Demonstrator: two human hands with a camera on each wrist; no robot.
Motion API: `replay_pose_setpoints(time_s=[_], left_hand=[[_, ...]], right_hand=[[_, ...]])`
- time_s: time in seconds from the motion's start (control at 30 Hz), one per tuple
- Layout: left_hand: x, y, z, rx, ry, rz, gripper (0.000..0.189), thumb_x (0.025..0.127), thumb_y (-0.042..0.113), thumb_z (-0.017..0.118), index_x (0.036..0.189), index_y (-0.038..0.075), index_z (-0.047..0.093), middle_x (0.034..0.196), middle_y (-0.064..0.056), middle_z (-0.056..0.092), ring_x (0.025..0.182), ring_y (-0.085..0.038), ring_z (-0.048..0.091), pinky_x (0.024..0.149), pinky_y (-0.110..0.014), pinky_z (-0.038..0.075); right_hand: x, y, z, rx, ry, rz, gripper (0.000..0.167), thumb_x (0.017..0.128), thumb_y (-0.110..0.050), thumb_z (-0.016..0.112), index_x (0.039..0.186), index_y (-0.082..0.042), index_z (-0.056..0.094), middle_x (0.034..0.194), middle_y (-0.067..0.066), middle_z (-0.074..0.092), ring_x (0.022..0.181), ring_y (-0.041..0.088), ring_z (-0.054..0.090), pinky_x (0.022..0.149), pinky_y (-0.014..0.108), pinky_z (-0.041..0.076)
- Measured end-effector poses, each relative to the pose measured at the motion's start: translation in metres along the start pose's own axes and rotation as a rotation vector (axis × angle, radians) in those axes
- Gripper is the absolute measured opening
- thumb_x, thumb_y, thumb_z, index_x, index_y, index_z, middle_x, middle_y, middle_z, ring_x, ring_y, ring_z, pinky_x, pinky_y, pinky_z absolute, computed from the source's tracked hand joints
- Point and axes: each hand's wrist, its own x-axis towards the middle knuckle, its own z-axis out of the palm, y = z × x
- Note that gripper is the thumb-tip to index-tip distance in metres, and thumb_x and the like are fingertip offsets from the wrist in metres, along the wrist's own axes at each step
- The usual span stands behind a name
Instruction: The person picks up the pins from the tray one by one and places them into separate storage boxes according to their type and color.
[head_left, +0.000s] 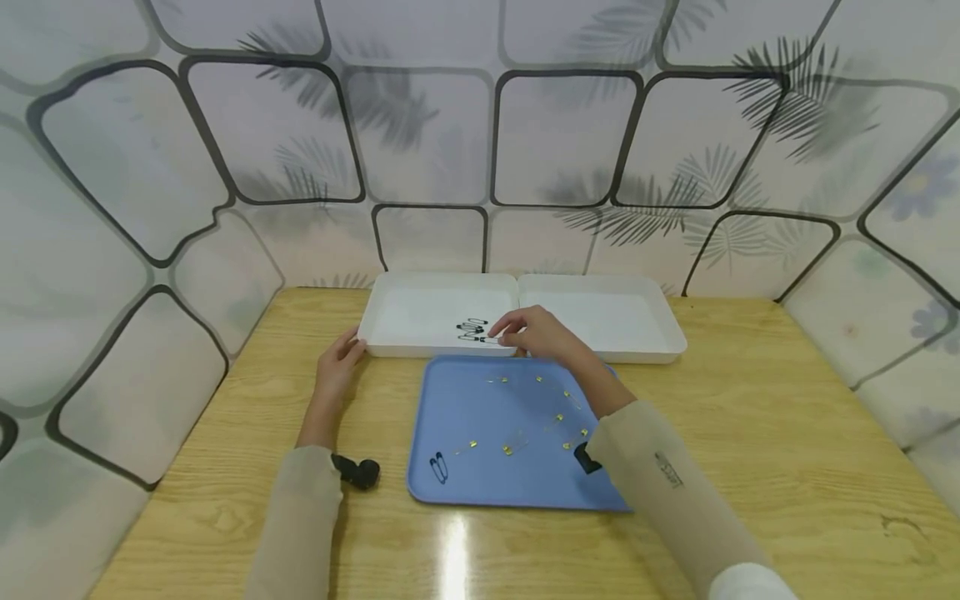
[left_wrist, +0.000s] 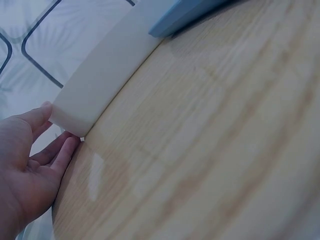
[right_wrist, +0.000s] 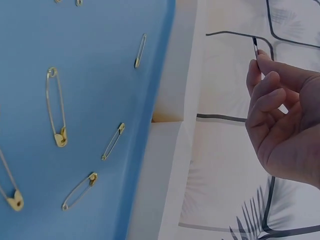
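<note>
- Left hand (head_left: 337, 371), beige-sleeved: thumb and fingers holding the near left corner of the left white tray (head_left: 408, 310). Judged a useful brace; best kept light, without lifting or skewing.
- Two black safety pins (head_left: 442, 468), lying side by side at the near left of the blue tray (head_left: 480, 493).
- Black pin cluster (head_left: 471, 327), small and loosely overlapping, on the floor of the left white tray, toward its near right end.
- Gold safety pins (right_wrist: 61, 137), scattered over the blue tray, mostly apart; best left undisturbed by the passing forearm and cuff.
- Held black pin (right_wrist: 255, 46), pinched between thumb and forefinger of the right hand (head_left: 536, 333), its dark end projecting. Seen in the head view just beside the cluster; contact with the tray floor impossible to tell. Advisable: lower close to the floor, part the fingertips gently, avoid dropping from height or hooking neighbouring pins.
- Right white tray (head_left: 600, 312), alongside the left one, both beyond the blue tray and close to the wall.
- Wooden table (head_left: 750, 417), pale yellow, visibly grained, with a bright light reflection (head_left: 453, 558) at the near middle and a dark mark (head_left: 903, 527) at far right.
- Wall covering (head_left: 427, 167), pale, on left, back and right: rounded dark and grey outlines, grey fern-like leaves, bluish flowers at the right edge.
</note>
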Motion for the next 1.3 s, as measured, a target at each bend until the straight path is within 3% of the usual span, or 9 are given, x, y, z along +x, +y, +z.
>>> replay_pose_setpoints(time_s=[0.2, 0.43, 0.73, 0.97, 1.1, 1.3], left_hand=[[-0.001, 0.000, 0.001, 0.017, 0.008, 0.003, 0.046, 0.095, 0.019, 0.052, 0.138, 0.007, 0.041, 0.134, -0.019, 0.044, 0.116, -0.030, 0.047, 0.098, -0.031, 0.036], [-0.001, 0.001, 0.003, 0.002, 0.002, -0.006, 0.046, 0.095, 0.018, 0.052, 0.138, 0.006, 0.041, 0.133, -0.020, 0.044, 0.116, -0.029, 0.046, 0.097, -0.029, 0.036], [-0.003, 0.001, 0.001, 0.022, 0.003, -0.001, 0.046, 0.096, 0.019, 0.051, 0.138, 0.006, 0.041, 0.134, -0.020, 0.043, 0.116, -0.029, 0.046, 0.098, -0.031, 0.036], [-0.002, 0.000, -0.002, 0.028, -0.012, 0.005, 0.047, 0.096, 0.020, 0.051, 0.139, 0.007, 0.039, 0.134, -0.019, 0.043, 0.116, -0.029, 0.046, 0.099, -0.031, 0.035], [-0.001, 0.001, -0.003, 0.016, -0.012, 0.005, 0.048, 0.095, 0.021, 0.052, 0.139, 0.006, 0.039, 0.134, -0.019, 0.043, 0.116, -0.030, 0.046, 0.099, -0.031, 0.035], [-0.002, 0.001, -0.001, -0.007, -0.010, 0.000, 0.047, 0.095, 0.019, 0.052, 0.139, 0.006, 0.039, 0.134, -0.020, 0.042, 0.116, -0.030, 0.045, 0.098, -0.031, 0.036]], right_hand=[[0.017, 0.003, 0.001, 0.047, 0.030, 0.047, 0.019, 0.090, -0.010, 0.059, 0.107, -0.007, 0.066, 0.092, 0.009, 0.062, 0.072, 0.042, 0.054, 0.045, 0.025, 0.037], [0.039, 0.009, 0.003, 0.100, 0.078, 0.096, 0.020, 0.091, -0.012, 0.059, 0.109, -0.007, 0.066, 0.096, 0.015, 0.063, 0.071, 0.036, 0.053, 0.053, 0.038, 0.042], [0.070, 0.005, 0.013, 0.181, 0.121, 0.121, 0.018, 0.090, -0.011, 0.060, 0.106, -0.006, 0.067, 0.104, 0.020, 0.062, 0.081, 0.041, 0.052, 0.057, 0.038, 0.040], [0.095, 0.005, 0.034, 0.256, 0.133, 0.188, 0.017, 0.088, -0.010, 0.062, 0.104, -0.006, 0.068, 0.100, 0.020, 0.062, 0.065, 0.024, 0.052, 0.049, 0.026, 0.035], [0.108, 0.009, 0.046, 0.229, 0.154, 0.228, 0.015, 0.088, -0.010, 0.063, 0.101, -0.007, 0.068, 0.088, 0.014, 0.062, 0.055, 0.014, 0.047, 0.048, 0.023, 0.036], [0.120, 0.017, 0.059, 0.106, 0.157, 0.291, 0.012, 0.086, -0.012, 0.064, 0.096, -0.009, 0.070, 0.073, 0.008, 0.060, 0.056, 0.013, 0.049, 0.050, 0.025, 0.043]])
